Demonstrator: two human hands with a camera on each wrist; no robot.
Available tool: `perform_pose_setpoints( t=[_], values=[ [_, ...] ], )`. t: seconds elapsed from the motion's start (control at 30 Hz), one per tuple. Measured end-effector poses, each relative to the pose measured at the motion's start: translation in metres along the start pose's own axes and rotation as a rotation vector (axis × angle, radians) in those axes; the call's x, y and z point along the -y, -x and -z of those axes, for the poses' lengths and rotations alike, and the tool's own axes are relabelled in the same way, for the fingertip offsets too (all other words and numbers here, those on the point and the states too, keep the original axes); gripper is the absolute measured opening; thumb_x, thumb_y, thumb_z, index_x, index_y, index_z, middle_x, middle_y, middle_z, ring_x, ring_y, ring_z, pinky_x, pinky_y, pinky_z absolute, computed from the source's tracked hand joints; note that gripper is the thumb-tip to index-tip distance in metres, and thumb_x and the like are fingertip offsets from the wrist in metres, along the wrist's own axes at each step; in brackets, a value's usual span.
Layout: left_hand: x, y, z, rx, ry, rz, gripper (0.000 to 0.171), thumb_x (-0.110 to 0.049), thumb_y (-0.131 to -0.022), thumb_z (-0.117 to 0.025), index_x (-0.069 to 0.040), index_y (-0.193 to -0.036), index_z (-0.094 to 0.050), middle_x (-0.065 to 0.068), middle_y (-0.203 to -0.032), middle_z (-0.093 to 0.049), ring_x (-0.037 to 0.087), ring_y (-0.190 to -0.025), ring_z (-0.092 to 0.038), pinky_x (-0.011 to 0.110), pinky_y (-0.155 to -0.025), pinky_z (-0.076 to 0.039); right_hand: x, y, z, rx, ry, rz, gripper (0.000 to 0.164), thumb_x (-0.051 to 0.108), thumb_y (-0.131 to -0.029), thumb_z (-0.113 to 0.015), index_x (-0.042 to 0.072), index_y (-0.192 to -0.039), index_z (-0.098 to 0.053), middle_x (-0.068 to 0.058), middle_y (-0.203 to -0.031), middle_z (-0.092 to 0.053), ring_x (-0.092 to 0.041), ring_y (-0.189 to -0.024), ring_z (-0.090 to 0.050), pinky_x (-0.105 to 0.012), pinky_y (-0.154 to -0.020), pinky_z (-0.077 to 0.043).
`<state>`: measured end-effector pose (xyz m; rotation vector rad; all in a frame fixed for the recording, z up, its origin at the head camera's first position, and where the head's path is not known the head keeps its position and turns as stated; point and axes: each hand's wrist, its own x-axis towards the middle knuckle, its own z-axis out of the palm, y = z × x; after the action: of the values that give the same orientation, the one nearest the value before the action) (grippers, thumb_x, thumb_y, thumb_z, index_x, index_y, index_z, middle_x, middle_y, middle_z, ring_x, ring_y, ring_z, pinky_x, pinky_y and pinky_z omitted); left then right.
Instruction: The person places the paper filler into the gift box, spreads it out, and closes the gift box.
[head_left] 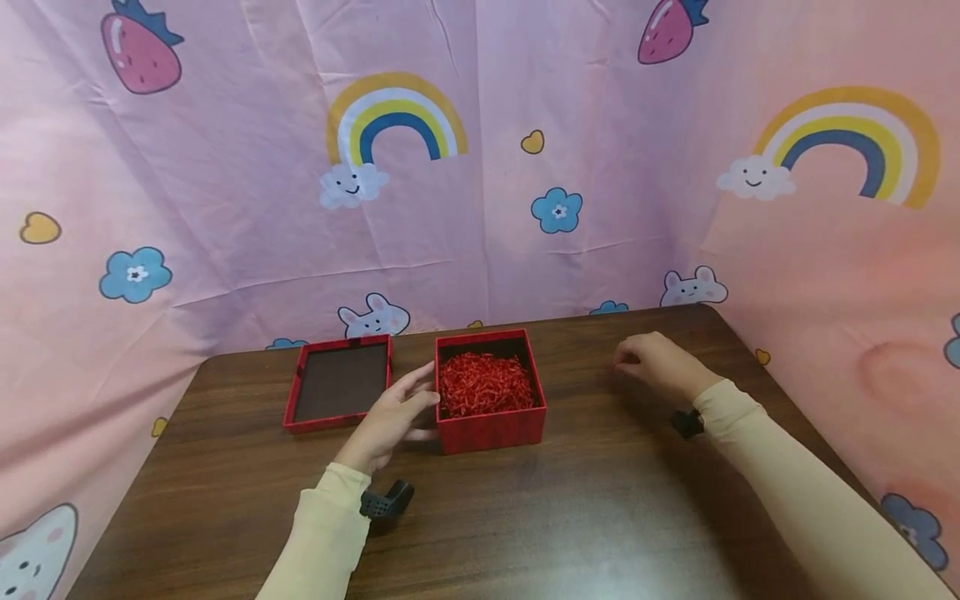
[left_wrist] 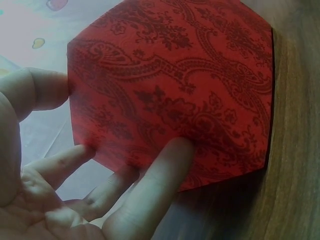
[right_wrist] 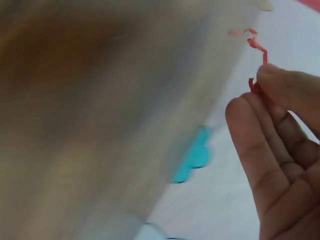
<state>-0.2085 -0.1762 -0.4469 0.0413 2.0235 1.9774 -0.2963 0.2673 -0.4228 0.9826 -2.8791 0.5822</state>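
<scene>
Near the table's middle stands a red patterned box, its top open. Red crinkle-cut paper shreds fill much of its inside. My left hand is at the box's left wall, fingers spread. In the left wrist view, fingertips rest against the patterned side wall. Out to the right of the box, my right hand is over the tabletop. Its thumb and fingers pinch a thin crinkled red paper strip, seen in the right wrist view; the head view does not show this strip.
The red-rimmed box lid lies inside-up to the left of the box, dark inside. Beneath everything is a brown wood-grain table. A patterned cloth hangs behind the table and along both sides.
</scene>
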Motion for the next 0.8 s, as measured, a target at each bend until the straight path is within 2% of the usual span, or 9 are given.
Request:
perform_pose_setpoints(
  t=[0.13, 0.27, 0.37, 0.57, 0.8],
  values=[
    [0.0, 0.0, -0.001, -0.007, 0.003, 0.008, 0.066, -0.018, -0.103, -0.061, -0.025, -0.162, -0.033, 0.016, -0.165, -0.034, 0.042, -0.145, -0.042, 0.052, -0.088, -0.06, 0.021, -0.016, 0.014, -0.061, -0.02, -0.008, 0.002, 0.006, -0.093, -0.076, 0.005, -0.095, -0.077, -0.001, -0.091, -0.075, -0.015, -0.083, -0.068, -0.038, -0.074, -0.058],
    [-0.001, 0.001, -0.002, -0.013, 0.008, 0.008, 0.065, -0.017, -0.102, -0.06, -0.026, -0.162, -0.035, 0.016, -0.164, -0.034, 0.041, -0.145, -0.043, 0.052, -0.087, -0.061, 0.049, -0.033, 0.022, -0.139, -0.038, 0.052, 0.003, 0.005, -0.092, -0.077, 0.007, -0.094, -0.078, -0.002, -0.089, -0.075, -0.015, -0.081, -0.068, -0.037, -0.072, -0.058],
    [-0.001, 0.001, -0.002, -0.011, 0.003, 0.004, 0.065, -0.017, -0.102, -0.06, -0.026, -0.162, -0.034, 0.017, -0.165, -0.033, 0.042, -0.145, -0.042, 0.052, -0.087, -0.061, 0.073, -0.044, 0.02, -0.167, -0.071, 0.095, 0.005, 0.004, -0.091, -0.078, 0.008, -0.093, -0.078, -0.001, -0.088, -0.075, -0.014, -0.08, -0.068, -0.036, -0.071, -0.058],
    [-0.001, 0.002, -0.003, 0.005, 0.009, 0.0, 0.067, -0.017, -0.102, -0.06, -0.023, -0.163, -0.032, 0.017, -0.166, -0.032, 0.043, -0.145, -0.042, 0.052, -0.089, -0.06, 0.112, -0.062, 0.005, -0.121, -0.099, 0.137, 0.005, 0.005, -0.093, -0.076, 0.008, -0.097, -0.079, -0.002, -0.092, -0.075, -0.012, -0.082, -0.067, -0.033, -0.074, -0.059],
    [-0.003, 0.003, -0.001, 0.006, 0.009, -0.012, 0.068, -0.017, -0.102, -0.061, -0.022, -0.163, -0.033, 0.018, -0.165, -0.034, 0.044, -0.144, -0.042, 0.054, -0.088, -0.06, 0.14, -0.077, -0.011, -0.083, -0.069, 0.178, 0.008, 0.009, -0.095, -0.076, 0.009, -0.102, -0.079, 0.0, -0.098, -0.074, -0.013, -0.088, -0.067, -0.032, -0.077, -0.058]
  ],
)
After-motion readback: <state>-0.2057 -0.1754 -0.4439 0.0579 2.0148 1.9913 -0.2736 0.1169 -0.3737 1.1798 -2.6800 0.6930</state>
